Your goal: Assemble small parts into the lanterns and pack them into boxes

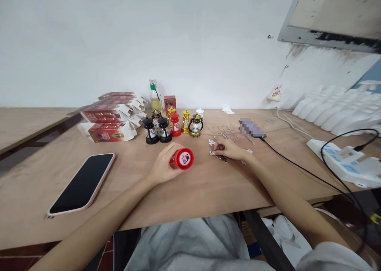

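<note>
Your left hand is closed around a red lantern, base facing you. Your right hand, just beside it, rests fingertips-down on small metal pieces; I cannot tell whether it grips one. Several lanterns standing beyond both hands look finished, and this one seems unfinished.

Nothing is coming through legibly: the label on the red lantern base and the print on the far-left red boxes are showing only as blurs.

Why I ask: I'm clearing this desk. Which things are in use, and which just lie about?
In use: red lantern in left hand; small metal parts under right hand.
Lying about: phone, flat boxes, row of lanterns, bottle, power strip.
</note>
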The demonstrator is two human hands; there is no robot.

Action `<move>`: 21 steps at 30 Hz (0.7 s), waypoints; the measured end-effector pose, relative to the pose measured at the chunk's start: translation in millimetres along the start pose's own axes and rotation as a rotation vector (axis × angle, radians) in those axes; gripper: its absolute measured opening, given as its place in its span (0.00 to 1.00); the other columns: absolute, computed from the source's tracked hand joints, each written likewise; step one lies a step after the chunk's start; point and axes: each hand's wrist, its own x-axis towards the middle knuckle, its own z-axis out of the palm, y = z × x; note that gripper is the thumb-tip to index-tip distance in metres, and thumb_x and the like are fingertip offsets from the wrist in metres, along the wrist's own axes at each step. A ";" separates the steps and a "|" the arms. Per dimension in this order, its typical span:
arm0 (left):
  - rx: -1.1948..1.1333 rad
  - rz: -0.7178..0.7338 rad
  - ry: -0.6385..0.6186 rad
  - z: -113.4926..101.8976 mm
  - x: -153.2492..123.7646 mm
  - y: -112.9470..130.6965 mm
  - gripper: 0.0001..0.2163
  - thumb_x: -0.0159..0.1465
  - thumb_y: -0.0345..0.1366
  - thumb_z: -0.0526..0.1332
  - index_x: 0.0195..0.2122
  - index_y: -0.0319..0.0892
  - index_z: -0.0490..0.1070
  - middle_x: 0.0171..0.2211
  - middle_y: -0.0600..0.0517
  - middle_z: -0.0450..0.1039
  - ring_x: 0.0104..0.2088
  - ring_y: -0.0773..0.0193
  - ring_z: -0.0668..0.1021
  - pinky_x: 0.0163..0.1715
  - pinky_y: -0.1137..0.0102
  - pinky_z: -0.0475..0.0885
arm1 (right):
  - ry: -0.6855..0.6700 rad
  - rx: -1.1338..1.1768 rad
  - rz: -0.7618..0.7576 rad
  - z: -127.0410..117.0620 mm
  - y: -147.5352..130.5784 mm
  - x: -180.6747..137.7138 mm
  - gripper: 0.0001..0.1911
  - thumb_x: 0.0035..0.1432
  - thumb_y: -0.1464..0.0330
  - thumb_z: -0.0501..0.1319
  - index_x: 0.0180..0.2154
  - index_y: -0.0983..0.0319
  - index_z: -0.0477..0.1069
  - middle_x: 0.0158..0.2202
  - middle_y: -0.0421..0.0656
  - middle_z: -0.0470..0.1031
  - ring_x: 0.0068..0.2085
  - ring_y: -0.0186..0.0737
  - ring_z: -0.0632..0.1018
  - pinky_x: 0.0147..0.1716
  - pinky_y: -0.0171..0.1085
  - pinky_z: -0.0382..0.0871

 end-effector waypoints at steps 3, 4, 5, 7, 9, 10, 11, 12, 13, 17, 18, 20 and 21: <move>0.011 0.016 0.004 -0.2 0.5 -0.1 0.15 0.55 0.38 0.63 0.41 0.40 0.66 0.41 0.45 0.71 0.41 0.58 0.75 0.42 0.65 0.71 | -0.015 0.016 0.014 1.8 -2.3 0.2 0.17 0.50 0.54 0.63 0.29 0.63 0.71 0.25 0.40 0.73 0.26 0.33 0.71 0.26 0.32 0.61; 0.015 0.022 0.007 -0.3 0.5 -0.8 0.15 0.55 0.38 0.64 0.41 0.40 0.66 0.41 0.45 0.71 0.41 0.58 0.75 0.42 0.65 0.71 | -0.019 0.022 0.013 2.3 -2.1 0.5 0.17 0.50 0.55 0.63 0.29 0.63 0.70 0.24 0.40 0.72 0.26 0.33 0.70 0.25 0.32 0.61; 0.018 0.026 0.012 -0.4 0.6 -1.6 0.14 0.55 0.37 0.64 0.41 0.40 0.66 0.41 0.45 0.71 0.41 0.58 0.75 0.42 0.66 0.71 | -0.025 0.029 0.011 2.7 -1.5 0.7 0.16 0.50 0.55 0.63 0.29 0.63 0.70 0.24 0.40 0.72 0.25 0.33 0.70 0.25 0.32 0.61; 0.025 0.025 0.023 -0.8 0.7 -3.0 0.14 0.55 0.36 0.64 0.41 0.40 0.66 0.41 0.46 0.71 0.41 0.59 0.75 0.42 0.66 0.71 | -0.030 0.046 0.006 3.1 -0.3 1.1 0.16 0.51 0.55 0.63 0.30 0.63 0.70 0.24 0.40 0.71 0.25 0.33 0.69 0.26 0.33 0.61; 0.030 0.023 0.039 -1.1 1.0 -3.5 0.13 0.55 0.35 0.63 0.41 0.40 0.66 0.40 0.46 0.71 0.41 0.59 0.75 0.41 0.66 0.71 | -0.004 0.046 0.002 3.4 0.2 1.0 0.16 0.50 0.55 0.64 0.30 0.63 0.70 0.25 0.39 0.71 0.26 0.33 0.69 0.26 0.33 0.60; 0.031 0.022 0.043 -1.2 1.2 -3.4 0.13 0.55 0.35 0.63 0.41 0.39 0.66 0.40 0.46 0.71 0.40 0.59 0.75 0.41 0.67 0.71 | 0.013 0.042 0.001 3.5 -0.1 0.8 0.16 0.49 0.55 0.64 0.31 0.63 0.71 0.26 0.40 0.71 0.26 0.33 0.68 0.26 0.33 0.60; 0.031 0.022 0.043 -1.2 1.4 -3.1 0.14 0.55 0.35 0.63 0.41 0.39 0.66 0.40 0.46 0.71 0.40 0.59 0.75 0.41 0.67 0.71 | 0.026 0.040 -0.002 3.8 -0.7 0.6 0.17 0.48 0.55 0.65 0.31 0.63 0.71 0.27 0.40 0.71 0.27 0.33 0.68 0.26 0.33 0.60; 0.029 0.023 0.038 -1.1 1.6 -2.6 0.14 0.54 0.36 0.64 0.41 0.39 0.66 0.40 0.46 0.71 0.40 0.59 0.75 0.41 0.66 0.71 | 0.031 0.043 -0.003 4.2 -1.5 0.5 0.17 0.48 0.55 0.65 0.31 0.63 0.72 0.27 0.40 0.72 0.27 0.32 0.67 0.26 0.33 0.60; 0.025 0.022 0.030 -0.9 1.8 -2.1 0.14 0.54 0.36 0.64 0.41 0.39 0.66 0.40 0.46 0.71 0.40 0.59 0.75 0.41 0.66 0.71 | 0.029 0.050 -0.002 4.8 -2.3 0.5 0.18 0.49 0.54 0.64 0.32 0.63 0.72 0.28 0.40 0.72 0.27 0.33 0.67 0.27 0.33 0.60; 0.011 -0.007 -0.002 0.0 1.8 -0.8 0.14 0.55 0.39 0.63 0.41 0.40 0.66 0.40 0.45 0.72 0.41 0.57 0.75 0.41 0.65 0.72 | 0.023 0.077 0.028 7.9 -3.9 2.2 0.18 0.48 0.53 0.65 0.30 0.63 0.72 0.29 0.41 0.74 0.29 0.34 0.70 0.29 0.34 0.61; 0.012 -0.014 -0.005 0.1 1.7 -0.8 0.14 0.55 0.39 0.63 0.41 0.40 0.66 0.40 0.45 0.72 0.41 0.57 0.75 0.41 0.65 0.72 | 0.023 0.075 0.037 8.5 -3.9 2.8 0.18 0.47 0.54 0.65 0.30 0.63 0.72 0.29 0.41 0.74 0.30 0.34 0.70 0.29 0.34 0.61; 0.015 -0.018 -0.004 0.1 1.3 -1.2 0.14 0.55 0.39 0.63 0.41 0.40 0.66 0.40 0.45 0.72 0.41 0.57 0.75 0.42 0.64 0.71 | 0.016 0.082 0.052 9.1 -3.7 3.6 0.18 0.46 0.54 0.66 0.29 0.63 0.72 0.29 0.41 0.74 0.29 0.35 0.71 0.29 0.34 0.61; 0.017 -0.017 -0.002 0.1 1.1 -1.5 0.14 0.55 0.38 0.63 0.41 0.40 0.66 0.40 0.45 0.72 0.41 0.57 0.75 0.42 0.65 0.71 | 0.011 0.091 0.057 9.2 -3.6 3.8 0.18 0.46 0.55 0.66 0.29 0.63 0.72 0.28 0.41 0.74 0.29 0.34 0.71 0.29 0.34 0.61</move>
